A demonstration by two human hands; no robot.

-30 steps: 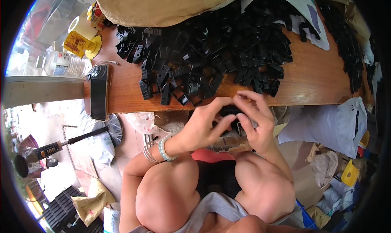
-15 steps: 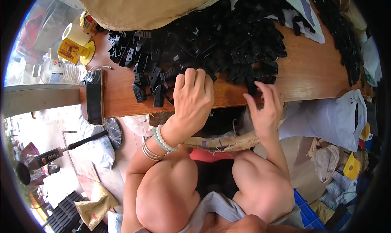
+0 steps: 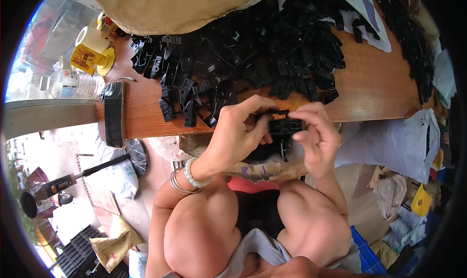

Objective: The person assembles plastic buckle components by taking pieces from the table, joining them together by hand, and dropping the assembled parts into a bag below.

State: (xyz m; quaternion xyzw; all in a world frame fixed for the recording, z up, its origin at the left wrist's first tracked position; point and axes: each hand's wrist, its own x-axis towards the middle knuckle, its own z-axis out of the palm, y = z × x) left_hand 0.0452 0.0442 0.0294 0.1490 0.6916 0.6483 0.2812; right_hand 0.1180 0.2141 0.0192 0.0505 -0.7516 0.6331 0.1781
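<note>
Piece of black plastic (image 3: 285, 127) held between left hand (image 3: 238, 132) and right hand (image 3: 318, 137)

Much of the grip is hidden from us. The left hand's own fingers and thumb cover one end of the piece, and a thin dark part (image 3: 279, 113) shows just above it; we cannot tell whether that part belongs to the piece or is separate. Below, the inside of the sack (image 3: 286, 172) is mostly dark, and the hands hide some of its mouth. On the wooden table (image 3: 362, 100), the heap of black parts (image 3: 292, 54) overlaps so thickly that we can single out only those along its near edge. A large brown bag (image 3: 170, 8) covers some of the far side and runs out of the top of our view. To the right, another dark row of parts (image 3: 413, 49) fades toward the shadowed rim of the lens.

The piece sits just off the table's near edge, above the sack. We see the left hand half curled, its thumb and fingers closed on the left end. The right hand is more loosely bent: index finger and thumb hold the opposite end from above and below, while the remaining fingers fold toward the palm, touching nothing that we can make out.
</note>
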